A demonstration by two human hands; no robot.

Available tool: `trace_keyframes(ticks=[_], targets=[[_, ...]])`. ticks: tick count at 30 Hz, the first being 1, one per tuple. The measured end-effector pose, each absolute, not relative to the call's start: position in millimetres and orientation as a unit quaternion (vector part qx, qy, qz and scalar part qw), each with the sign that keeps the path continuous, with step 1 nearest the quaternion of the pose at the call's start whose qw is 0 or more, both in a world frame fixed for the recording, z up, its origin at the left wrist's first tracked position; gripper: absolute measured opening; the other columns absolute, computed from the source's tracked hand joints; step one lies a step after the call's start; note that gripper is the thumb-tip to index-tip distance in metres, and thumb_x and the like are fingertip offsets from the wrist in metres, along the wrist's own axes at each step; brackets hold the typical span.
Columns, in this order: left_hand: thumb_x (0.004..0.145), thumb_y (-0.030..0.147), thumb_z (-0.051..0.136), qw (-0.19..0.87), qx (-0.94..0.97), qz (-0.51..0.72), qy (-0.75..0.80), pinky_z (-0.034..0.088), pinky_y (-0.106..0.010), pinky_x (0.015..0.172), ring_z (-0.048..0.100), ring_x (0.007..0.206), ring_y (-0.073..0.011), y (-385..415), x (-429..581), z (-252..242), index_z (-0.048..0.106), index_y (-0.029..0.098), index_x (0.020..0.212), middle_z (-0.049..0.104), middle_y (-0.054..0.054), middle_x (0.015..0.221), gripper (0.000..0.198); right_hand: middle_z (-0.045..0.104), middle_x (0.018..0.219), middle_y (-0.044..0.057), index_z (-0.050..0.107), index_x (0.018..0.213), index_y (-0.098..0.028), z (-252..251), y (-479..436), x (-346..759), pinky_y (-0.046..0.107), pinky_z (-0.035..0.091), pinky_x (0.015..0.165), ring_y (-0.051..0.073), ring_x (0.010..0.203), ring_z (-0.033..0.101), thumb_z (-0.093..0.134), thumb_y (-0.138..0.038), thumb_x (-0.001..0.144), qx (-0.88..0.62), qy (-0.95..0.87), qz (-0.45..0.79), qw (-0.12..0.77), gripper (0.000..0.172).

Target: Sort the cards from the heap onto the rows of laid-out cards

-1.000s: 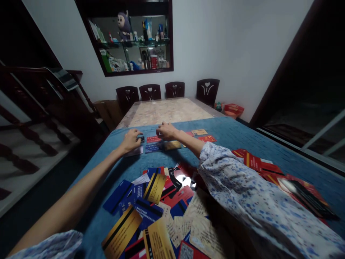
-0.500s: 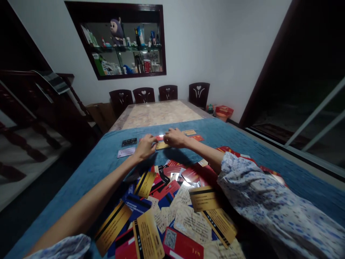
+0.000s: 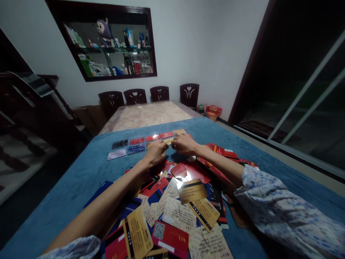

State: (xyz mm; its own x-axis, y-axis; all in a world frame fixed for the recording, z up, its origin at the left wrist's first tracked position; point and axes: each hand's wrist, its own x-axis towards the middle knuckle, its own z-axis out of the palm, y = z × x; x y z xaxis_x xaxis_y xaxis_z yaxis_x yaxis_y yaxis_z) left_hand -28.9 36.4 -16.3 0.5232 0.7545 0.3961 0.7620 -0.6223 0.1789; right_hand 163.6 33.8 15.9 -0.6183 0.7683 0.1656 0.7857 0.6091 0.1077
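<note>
A gold card [image 3: 169, 140] lies between my two hands at the front row of laid-out cards. My left hand [image 3: 156, 152] pinches its near left end, fingers closed. At the other end my right hand [image 3: 184, 144] has its fingertips closed on the card. Left of them, the front row holds a pale lilac card [image 3: 116, 154] and a blue card [image 3: 136, 148]; another gold card [image 3: 148, 145] is partly covered by my left hand. Behind runs a second row with a black card [image 3: 120, 144], a red card [image 3: 137, 141] and a tan card [image 3: 178, 132].
A loose heap of overlapping cards [image 3: 179, 214] spreads under my forearms, with red cards [image 3: 222, 151] further right. Blue cloth [image 3: 81, 180] covers the near table; the far part is bare stone-like top [image 3: 151, 114]. Dark chairs [image 3: 189, 94] stand behind it.
The view has shifted slightly, showing more of the laid-out rows. My hands have moved right along the front row, from one gold card's place to another's, and are now closer together.
</note>
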Motion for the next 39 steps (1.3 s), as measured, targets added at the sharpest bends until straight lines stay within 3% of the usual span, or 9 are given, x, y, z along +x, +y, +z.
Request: trace_keyframes(ticks=[17,21,26,33,39], targets=[[0.085,0.013,0.055,-0.016,-0.916,-0.193,-0.352,0.049,-0.035,0.084,0.061,0.093,-0.0227,28,70,-19,0.072,0.017,0.097,0.065,-0.009,0.098,0.021,0.071,0.100,0.010,0.071,0.100,-0.021,1,1,266,0.033,0.029,0.074,0.023,0.100,0.053,0.050,-0.026,0.095,-0.534,-0.839,-0.091,0.047,0.022],[0.086,0.014,0.053,-0.020,-0.922,-0.178,-0.343,0.049,-0.036,0.084,0.061,0.095,-0.0232,25,91,-13,0.072,0.018,0.100,0.065,-0.010,0.101,0.024,0.071,0.102,0.010,0.071,0.098,-0.021,3,-4,286,0.034,0.030,0.073,0.023,0.098,0.053,0.051,-0.020,0.093,-0.562,-0.819,-0.095,0.063,0.022],[0.084,0.016,0.058,-0.039,-0.923,-0.164,-0.346,0.049,-0.036,0.087,0.060,0.099,-0.0236,24,113,-5,0.072,0.019,0.101,0.065,-0.010,0.103,0.022,0.070,0.101,0.011,0.072,0.099,-0.022,1,-8,311,0.034,0.032,0.074,0.024,0.096,0.053,0.059,-0.025,0.087,-0.581,-0.804,-0.095,0.083,0.017],[0.082,0.012,0.055,-0.058,-0.935,-0.108,-0.332,0.046,-0.044,0.092,0.054,0.109,-0.0284,29,142,-2,0.072,0.020,0.103,0.067,-0.010,0.111,0.028,0.069,0.111,0.012,0.074,0.108,-0.023,-2,-7,340,0.034,0.038,0.075,0.025,0.099,0.055,0.054,-0.022,0.089,-0.624,-0.775,-0.064,0.073,0.028],[0.083,0.015,0.055,-0.073,-0.947,-0.062,-0.306,0.043,-0.051,0.094,0.048,0.114,-0.0311,27,161,0,0.072,0.021,0.093,0.067,-0.010,0.114,0.021,0.066,0.121,0.012,0.071,0.119,-0.027,-8,-6,348,0.037,0.042,0.078,0.029,0.108,0.053,0.054,-0.022,0.087,-0.659,-0.751,-0.024,0.031,0.037]])
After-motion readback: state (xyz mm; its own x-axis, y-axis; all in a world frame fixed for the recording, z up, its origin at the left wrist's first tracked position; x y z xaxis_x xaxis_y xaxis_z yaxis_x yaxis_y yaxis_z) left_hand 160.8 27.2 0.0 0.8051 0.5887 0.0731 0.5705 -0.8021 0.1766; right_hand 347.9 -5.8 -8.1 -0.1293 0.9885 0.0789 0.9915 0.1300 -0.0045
